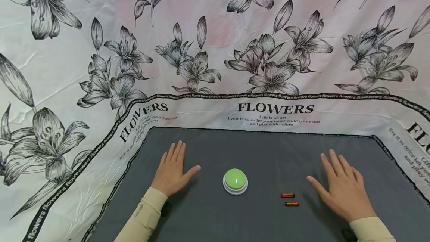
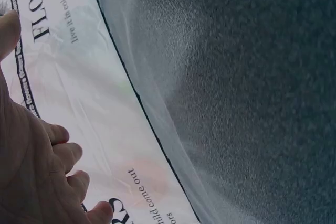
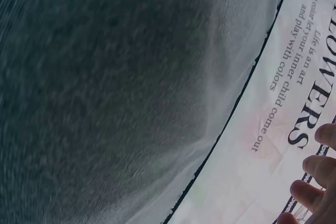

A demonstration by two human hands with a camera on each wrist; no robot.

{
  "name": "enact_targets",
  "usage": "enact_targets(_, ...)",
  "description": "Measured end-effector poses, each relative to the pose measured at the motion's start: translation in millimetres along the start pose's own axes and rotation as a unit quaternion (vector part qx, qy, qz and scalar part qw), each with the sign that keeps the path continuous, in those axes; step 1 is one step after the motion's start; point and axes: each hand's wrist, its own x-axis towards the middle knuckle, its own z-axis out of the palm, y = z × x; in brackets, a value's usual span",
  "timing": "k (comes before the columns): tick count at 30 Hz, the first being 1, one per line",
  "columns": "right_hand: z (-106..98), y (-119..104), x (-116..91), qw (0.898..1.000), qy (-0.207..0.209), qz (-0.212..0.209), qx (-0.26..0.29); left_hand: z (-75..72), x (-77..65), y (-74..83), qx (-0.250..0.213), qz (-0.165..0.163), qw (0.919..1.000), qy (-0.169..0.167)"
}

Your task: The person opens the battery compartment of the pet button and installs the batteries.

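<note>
A round green push button (image 1: 235, 179) on a white base sits on the dark grey surface, between the two hands in the head view. To its right lie two small red and black batteries, the upper one (image 1: 287, 195) and the lower one (image 1: 292, 204), side by side. My left hand (image 1: 173, 173), its fingers straight, is left of the button and holds nothing. On the other side my right hand (image 1: 344, 189) is spread, nearest to the batteries and apart from them. Both wrist views show only fingers and cloth, no button or batteries.
A white cloth (image 1: 221, 112) printed with black lilies and the word FLOWERS frames the dark grey mat (image 1: 262, 152). Dark bands (image 1: 164, 209) show under the cream sleeves at the wrists.
</note>
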Motion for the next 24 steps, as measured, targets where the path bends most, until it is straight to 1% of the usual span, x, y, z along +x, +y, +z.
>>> enact_targets(2,0.2,-4.8,0.7,1.000,-0.002,-0.004,0.001,0.8,-1.0,0.6,-0.005,0.002,1.0000,-0.001)
enact_targets(5,0.9,-15.5,3.3,1.000,-0.004,-0.015,0.007,1.1,-2.2,4.0,-0.019,0.005,0.9998,-0.010)
enact_targets(10,3.6,-43.8,9.7,0.999,-0.008,-0.043,0.022,1.8,-2.2,15.7,-0.034,0.012,0.9990,-0.026)
enact_targets(17,13.3,-92.9,19.2,0.994,-0.011,-0.089,0.065,1.3,-0.5,44.7,-0.049,0.046,0.9967,-0.046)
enact_targets(21,20.6,-116.2,22.3,0.991,-0.011,-0.112,0.070,3.8,-2.5,62.5,-0.055,0.068,0.9946,-0.054)
enact_targets(24,27.3,-131.8,22.2,0.989,-0.014,-0.127,0.073,7.5,-5.1,72.3,-0.058,0.081,0.9934,-0.058)
